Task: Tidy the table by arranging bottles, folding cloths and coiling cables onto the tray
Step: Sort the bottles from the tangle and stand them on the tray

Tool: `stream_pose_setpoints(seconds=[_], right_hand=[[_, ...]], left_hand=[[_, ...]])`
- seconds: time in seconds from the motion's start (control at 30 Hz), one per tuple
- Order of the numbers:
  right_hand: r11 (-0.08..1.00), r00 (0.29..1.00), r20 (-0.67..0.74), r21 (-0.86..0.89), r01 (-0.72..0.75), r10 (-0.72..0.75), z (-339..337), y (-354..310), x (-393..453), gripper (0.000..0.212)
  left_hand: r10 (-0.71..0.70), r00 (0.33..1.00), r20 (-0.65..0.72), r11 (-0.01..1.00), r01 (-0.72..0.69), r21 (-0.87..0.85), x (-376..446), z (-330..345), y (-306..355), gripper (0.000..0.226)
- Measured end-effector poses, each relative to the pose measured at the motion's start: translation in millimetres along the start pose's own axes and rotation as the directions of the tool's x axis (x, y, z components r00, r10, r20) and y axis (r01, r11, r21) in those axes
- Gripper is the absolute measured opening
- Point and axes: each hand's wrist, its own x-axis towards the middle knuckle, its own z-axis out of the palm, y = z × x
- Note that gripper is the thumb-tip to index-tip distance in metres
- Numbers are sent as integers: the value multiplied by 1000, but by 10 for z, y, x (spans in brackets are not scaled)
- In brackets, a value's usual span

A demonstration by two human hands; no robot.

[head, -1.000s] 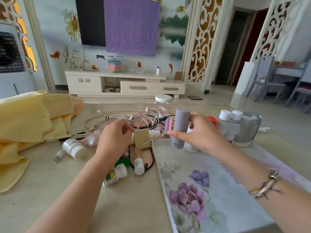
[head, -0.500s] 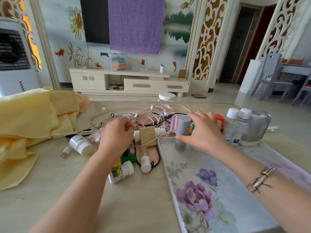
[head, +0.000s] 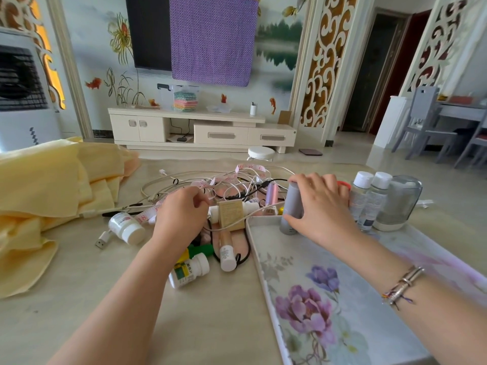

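- Right hand [head: 320,206]: reaches forward over the far left corner of the tray [head: 369,325], fingers [head: 313,180] and thumb wrapped round the grey bottle [head: 291,209]; the bottle stands upright with its base on the tray.
- Left hand [head: 181,214]: curled over the cable tangle [head: 210,180] left of the tray, fingers closed; it seems to pinch a thin white cable, cannot tell for sure.
- Around: two clear bottles with white caps [head: 367,198] and a rounded clear jar [head: 398,204] stand at the tray's far edge, just beside the right hand. Loose small bottles [head: 189,271] lie on the table [head: 79,312] near the left wrist. Yellow cloth [head: 39,201] is heaped at left.
- Versus 1.0 s ago: the grey bottle, then held raised above the tray corner, has come down onto the tray; the left hand's place is unchanged.
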Motion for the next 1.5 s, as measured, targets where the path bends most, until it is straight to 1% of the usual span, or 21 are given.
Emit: stream_pose_setpoints(seconds=[0.1,0.13,0.2,0.23,0.27,0.3,0.33,0.4,0.47,0.57,0.63,0.67,0.7,0.83,0.9,1.0,1.07,1.2,1.27,1.4,1.5], right_hand=[[999,996,-69,17,49,-48,-30,-41,-30,65],[994,989,-124,56,90,-82,-61,-87,-27,61],[974,968,-199,137,183,-153,-149,-246,45,39],[960,971,-158,189,207,-179,-188,-348,123,26],[949,980,-50,246,198,-192,-205,-432,210,19],[947,976,97,278,162,-195,-199,-521,310,19],[958,952,250,264,110,-179,-174,-605,408,22],[982,892,426,170,86,-152,-54,-738,618,28],[992,821,558,45,117,-122,57,-824,796,34],[990,672,733,14,144,-108,94,-876,966,37],[981,616,778,3,194,-124,64,-886,997,31],[977,613,779,0,213,-133,83,-879,992,29],[975,634,761,-7,221,-139,102,-865,977,27],[981,794,588,-2,194,-156,58,-802,918,17],[984,841,516,25,174,-162,-80,-756,941,19],[984,887,427,48,173,-177,-289,-678,954,17],[986,920,360,102,129,-157,-410,-620,935,14],[932,948,290,361,22,-134,-709,-503,795,15],[911,952,280,413,-3,-124,-813,-447,700,21],[945,933,346,326,-24,-96,-853,-331,514,22],[970,935,347,244,-17,-71,-809,-264,402,20]], left_hand=[[-9,1000,-3,1000,9,-11,10,-21,8,19],[-13,1000,0,1000,13,-16,17,-24,0,20],[-21,1000,9,1000,21,-22,30,-25,-16,20],[-23,1000,15,1000,23,-18,35,-30,-31,19],[-22,999,28,1000,22,-7,37,-23,-31,18],[-21,999,40,1000,21,8,36,-19,-31,18],[-24,998,50,1000,23,21,33,-10,-32,19],[-31,997,71,998,26,63,38,-1,-44,25],[-20,994,106,994,8,107,41,22,-57,34],[-23,987,162,987,-3,161,36,38,-30,42],[-25,986,166,983,-6,184,29,33,-11,44],[-27,985,169,984,-4,176,28,32,-8,44],[-30,984,175,986,1,165,31,32,-7,43],[-50,983,179,994,32,102,70,46,-56,41],[-58,982,179,997,46,68,75,55,-78,44],[-62,982,176,997,69,-30,84,47,-104,50],[-59,988,143,995,70,-68,94,27,-111,45],[-50,997,54,995,55,-89,119,-29,-111,40],[-61,997,41,995,64,-83,114,-59,-96,38],[-64,997,49,995,68,-79,118,-86,-106,37],[-73,996,58,993,78,-85,102,-84,-110,37]])
